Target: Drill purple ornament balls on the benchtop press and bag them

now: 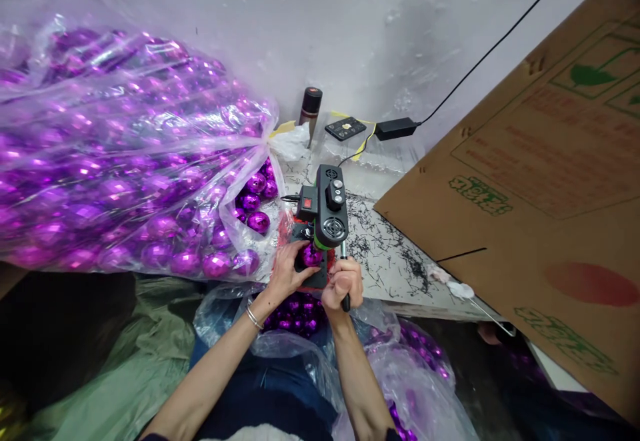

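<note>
A small black bench drill press (331,208) with a red switch stands on the worktable. Under its head sits a shiny purple ball ornament (312,255). My left hand (290,271) curls around that ornament, fingers and thumb on either side of it, against the machine's base. My right hand (344,284) is wrapped around the black-handled lever (345,302) on the machine's right side. The drill head hides the top of the ornament.
A big clear bag (150,181) of purple ornaments fills the left, its mouth open near the machine. Another bag of ornaments (300,314) lies in the lap. Black shavings (395,248) litter the table (373,288). Behind are a bottle (311,111) and a power adapter (397,128). A cardboard box (530,181) leans right.
</note>
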Demonstrator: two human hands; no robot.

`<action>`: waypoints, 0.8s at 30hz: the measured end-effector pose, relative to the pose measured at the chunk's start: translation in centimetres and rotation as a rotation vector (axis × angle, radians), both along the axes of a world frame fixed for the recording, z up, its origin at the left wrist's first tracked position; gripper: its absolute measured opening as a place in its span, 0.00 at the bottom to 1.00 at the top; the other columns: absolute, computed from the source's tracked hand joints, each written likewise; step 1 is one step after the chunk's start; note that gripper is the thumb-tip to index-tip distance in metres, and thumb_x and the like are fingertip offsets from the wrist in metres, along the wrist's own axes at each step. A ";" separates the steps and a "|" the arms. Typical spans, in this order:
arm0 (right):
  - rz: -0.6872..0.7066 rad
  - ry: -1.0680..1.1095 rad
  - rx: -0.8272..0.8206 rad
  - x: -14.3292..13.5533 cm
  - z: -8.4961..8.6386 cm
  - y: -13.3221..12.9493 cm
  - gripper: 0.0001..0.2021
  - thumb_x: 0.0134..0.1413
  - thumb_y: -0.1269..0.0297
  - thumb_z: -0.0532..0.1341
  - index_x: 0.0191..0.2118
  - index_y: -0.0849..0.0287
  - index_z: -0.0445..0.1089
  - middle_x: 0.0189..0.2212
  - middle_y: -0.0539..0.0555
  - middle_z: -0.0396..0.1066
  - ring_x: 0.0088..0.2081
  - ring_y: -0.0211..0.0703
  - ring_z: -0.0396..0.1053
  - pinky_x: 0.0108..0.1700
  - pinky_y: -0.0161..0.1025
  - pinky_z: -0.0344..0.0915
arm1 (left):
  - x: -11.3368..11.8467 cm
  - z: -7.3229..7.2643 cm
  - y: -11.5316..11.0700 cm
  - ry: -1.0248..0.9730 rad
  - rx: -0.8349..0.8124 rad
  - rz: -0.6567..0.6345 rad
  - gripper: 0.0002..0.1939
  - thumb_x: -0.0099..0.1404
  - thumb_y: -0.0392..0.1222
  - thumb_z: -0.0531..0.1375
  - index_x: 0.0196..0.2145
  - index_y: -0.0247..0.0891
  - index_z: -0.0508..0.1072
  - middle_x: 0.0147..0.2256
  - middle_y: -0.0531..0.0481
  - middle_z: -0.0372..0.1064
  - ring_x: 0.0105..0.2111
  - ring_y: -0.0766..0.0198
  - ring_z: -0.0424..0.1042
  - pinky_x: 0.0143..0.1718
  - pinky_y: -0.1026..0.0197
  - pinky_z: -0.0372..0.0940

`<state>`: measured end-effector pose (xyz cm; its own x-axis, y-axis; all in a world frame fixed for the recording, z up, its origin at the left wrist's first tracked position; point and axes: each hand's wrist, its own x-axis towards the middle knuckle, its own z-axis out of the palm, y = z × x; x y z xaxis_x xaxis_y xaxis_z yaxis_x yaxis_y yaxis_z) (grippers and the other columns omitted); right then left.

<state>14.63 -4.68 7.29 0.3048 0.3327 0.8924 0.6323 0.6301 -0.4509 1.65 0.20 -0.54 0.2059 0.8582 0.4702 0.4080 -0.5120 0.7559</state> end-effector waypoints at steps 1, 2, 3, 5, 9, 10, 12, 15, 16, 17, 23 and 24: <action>0.014 0.012 0.002 0.0 -0.1 0.0 0.17 0.77 0.68 0.51 0.31 0.51 0.63 0.27 0.47 0.66 0.28 0.41 0.65 0.40 0.46 0.69 | 0.0 -0.1 0.1 -0.003 0.008 -0.001 0.30 0.68 0.51 0.74 0.63 0.41 0.75 0.56 0.39 0.82 0.56 0.43 0.82 0.59 0.42 0.75; 0.025 0.017 0.004 -0.1 -0.1 0.1 0.17 0.76 0.69 0.51 0.31 0.51 0.63 0.28 0.47 0.66 0.29 0.41 0.65 0.40 0.45 0.68 | 0.1 -0.2 0.2 -0.005 0.013 -0.004 0.30 0.67 0.52 0.75 0.63 0.41 0.75 0.56 0.38 0.82 0.56 0.43 0.82 0.59 0.42 0.75; 0.030 0.020 0.008 -0.1 -0.1 0.1 0.17 0.76 0.70 0.50 0.31 0.51 0.62 0.28 0.47 0.66 0.29 0.41 0.65 0.40 0.45 0.68 | 0.1 -0.2 0.2 -0.005 0.015 -0.005 0.31 0.67 0.52 0.75 0.63 0.41 0.75 0.56 0.38 0.82 0.56 0.42 0.82 0.59 0.41 0.75; 0.036 0.014 0.021 -0.1 -0.1 0.3 0.17 0.76 0.70 0.49 0.31 0.51 0.62 0.29 0.46 0.66 0.29 0.40 0.64 0.40 0.44 0.67 | 0.2 -0.3 0.4 -0.002 0.005 -0.002 0.32 0.66 0.54 0.76 0.62 0.41 0.76 0.56 0.38 0.82 0.56 0.42 0.82 0.59 0.40 0.75; 0.065 -0.033 0.027 0.1 0.0 0.4 0.18 0.77 0.70 0.50 0.31 0.52 0.62 0.29 0.46 0.66 0.29 0.39 0.65 0.38 0.42 0.66 | 0.4 0.0 0.7 0.002 -0.021 -0.009 0.33 0.64 0.54 0.77 0.61 0.41 0.76 0.56 0.38 0.82 0.56 0.41 0.82 0.60 0.39 0.75; 0.072 -0.043 0.026 0.2 0.2 0.4 0.18 0.77 0.70 0.51 0.30 0.52 0.62 0.28 0.46 0.66 0.29 0.39 0.65 0.38 0.41 0.66 | 0.4 0.2 0.8 0.000 -0.023 -0.016 0.33 0.63 0.53 0.78 0.61 0.41 0.76 0.56 0.38 0.82 0.56 0.41 0.82 0.60 0.39 0.75; 0.081 -0.043 0.022 0.5 1.2 0.2 0.19 0.76 0.71 0.51 0.29 0.52 0.61 0.28 0.46 0.65 0.28 0.39 0.63 0.36 0.41 0.64 | 0.5 0.4 0.9 0.000 -0.031 -0.024 0.33 0.63 0.51 0.78 0.61 0.41 0.76 0.56 0.38 0.82 0.57 0.41 0.82 0.60 0.39 0.75; 0.090 0.023 -0.069 0.7 4.0 -0.2 0.20 0.76 0.71 0.53 0.28 0.53 0.63 0.27 0.47 0.66 0.28 0.39 0.63 0.32 0.41 0.60 | 0.5 0.5 0.1 0.013 -0.031 -0.013 0.31 0.65 0.48 0.77 0.62 0.41 0.75 0.56 0.38 0.82 0.57 0.41 0.82 0.60 0.38 0.75; 0.084 0.069 -0.117 0.8 5.0 -0.4 0.20 0.76 0.70 0.54 0.27 0.53 0.63 0.26 0.47 0.66 0.28 0.39 0.64 0.32 0.41 0.59 | 0.5 0.4 -0.6 0.026 -0.018 -0.014 0.30 0.66 0.47 0.76 0.62 0.41 0.75 0.56 0.38 0.81 0.58 0.41 0.82 0.61 0.37 0.75; 0.077 0.108 -0.152 0.8 6.0 -0.5 0.20 0.77 0.68 0.55 0.27 0.53 0.63 0.25 0.46 0.64 0.28 0.39 0.65 0.32 0.41 0.59 | 0.3 0.4 -1.5 0.045 0.007 -0.020 0.30 0.67 0.47 0.76 0.63 0.41 0.75 0.57 0.36 0.81 0.59 0.41 0.81 0.62 0.36 0.74; 0.061 0.063 -0.165 0.4 6.9 -0.9 0.21 0.79 0.64 0.55 0.28 0.54 0.65 0.24 0.47 0.66 0.28 0.39 0.67 0.33 0.40 0.62 | -2.6 3.1 -4.1 0.157 0.284 -0.046 0.27 0.75 0.49 0.69 0.68 0.42 0.72 0.68 0.32 0.72 0.67 0.40 0.74 0.67 0.35 0.71; 0.051 0.045 -0.148 0.3 6.6 -0.9 0.21 0.79 0.64 0.54 0.27 0.54 0.65 0.24 0.47 0.66 0.28 0.39 0.68 0.32 0.40 0.62 | -3.5 4.1 -3.1 0.169 0.295 -0.001 0.22 0.78 0.45 0.65 0.67 0.43 0.73 0.68 0.34 0.73 0.67 0.43 0.75 0.68 0.37 0.71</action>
<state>14.95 -5.61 13.85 0.3230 0.4755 0.8183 0.5781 0.5854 -0.5684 -1.89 -2.90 3.54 0.3027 0.6903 0.6572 0.5145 -0.6988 0.4970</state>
